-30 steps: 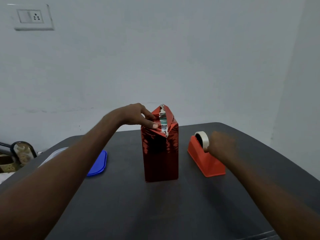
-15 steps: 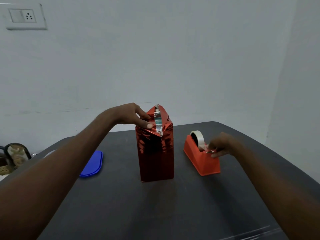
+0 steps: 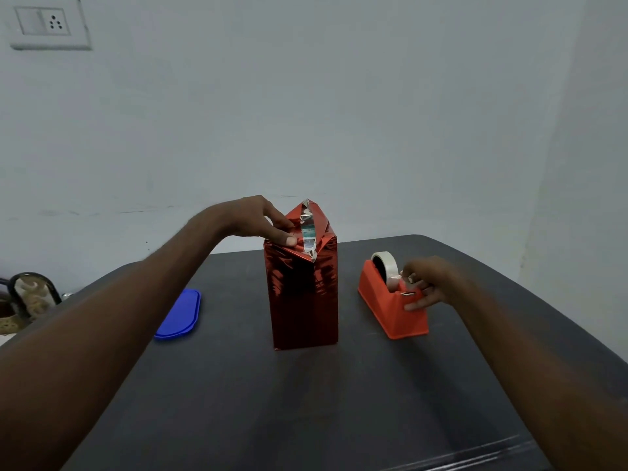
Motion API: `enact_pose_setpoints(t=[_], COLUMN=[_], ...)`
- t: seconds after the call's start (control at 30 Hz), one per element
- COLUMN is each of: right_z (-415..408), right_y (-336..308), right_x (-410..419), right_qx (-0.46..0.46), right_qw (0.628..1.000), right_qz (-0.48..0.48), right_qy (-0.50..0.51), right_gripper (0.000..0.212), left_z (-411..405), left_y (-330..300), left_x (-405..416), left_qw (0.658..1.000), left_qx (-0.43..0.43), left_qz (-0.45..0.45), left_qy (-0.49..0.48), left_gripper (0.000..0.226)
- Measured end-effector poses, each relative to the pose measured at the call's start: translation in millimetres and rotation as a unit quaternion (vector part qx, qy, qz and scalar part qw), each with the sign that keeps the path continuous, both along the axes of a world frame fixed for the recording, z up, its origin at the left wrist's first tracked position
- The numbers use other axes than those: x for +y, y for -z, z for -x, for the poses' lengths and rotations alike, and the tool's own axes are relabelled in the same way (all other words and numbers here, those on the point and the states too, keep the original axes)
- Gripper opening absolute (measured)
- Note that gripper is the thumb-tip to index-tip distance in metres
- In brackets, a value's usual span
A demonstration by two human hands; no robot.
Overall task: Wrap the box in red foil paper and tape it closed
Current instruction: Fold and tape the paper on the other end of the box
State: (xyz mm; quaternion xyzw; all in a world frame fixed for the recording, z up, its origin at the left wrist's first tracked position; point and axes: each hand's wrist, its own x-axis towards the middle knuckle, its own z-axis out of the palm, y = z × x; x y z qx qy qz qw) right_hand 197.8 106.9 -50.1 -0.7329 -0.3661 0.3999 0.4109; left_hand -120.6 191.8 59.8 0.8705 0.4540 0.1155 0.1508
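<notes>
Nearest the camera, two bare forearms reach out over a dark table (image 3: pixel 306 402). On the right, the right hand (image 3: pixel 426 283) sits at the near end of an orange tape dispenser (image 3: pixel 394 307), its fingers curled at the cutter and seeming to pinch the loose tape end, though the strip itself is too small to make out. At mid-table the tall box (image 3: pixel 304 294) stands upright in red foil paper (image 3: pixel 299 300), its sides covered. The left hand (image 3: pixel 261 219) presses one folded flap down at the top left edge with thumb and fingers; the other flaps stand up, showing silver lining and a gap. A blue lid (image 3: pixel 180 316) lies flat to the left, well apart from the box. Far left sits a dark patterned object (image 3: pixel 32 297), and a wall socket (image 3: pixel 46 23) is high on the wall.

Risk, as I judge it: one-handed pulling could drag the dispenser or twist the tape onto itself, and a shove from the left hand could tip the tall box or let the stiff foil spring open.
</notes>
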Motion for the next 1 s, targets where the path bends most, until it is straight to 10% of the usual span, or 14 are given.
enact_pose_setpoints(t=[0.33, 0.57, 1.0], right_z=[6.6, 6.3, 35.9], right_y=[41.9, 73.5, 98.6], right_x=[-13.3, -29.8, -28.0], right_qx=[0.015, -0.165, 0.109], right_qw=[0.979, 0.962, 0.938], right_qz=[-0.148, -0.154, -0.190], right_qy=[0.140, 0.155, 0.268], right_gripper=[0.017, 0.032, 0.019], left_z=[1.9, 2.7, 3.0], left_y=[1.5, 2.1, 2.8], left_x=[-0.8, -1.9, -1.1], left_qw=[1.000, 1.000, 1.000], left_qx=[-0.015, -0.017, -0.019], left_qz=[0.006, 0.007, 0.007], left_qy=[-0.005, -0.005, -0.012], left_gripper=[0.053, 0.053, 0.052])
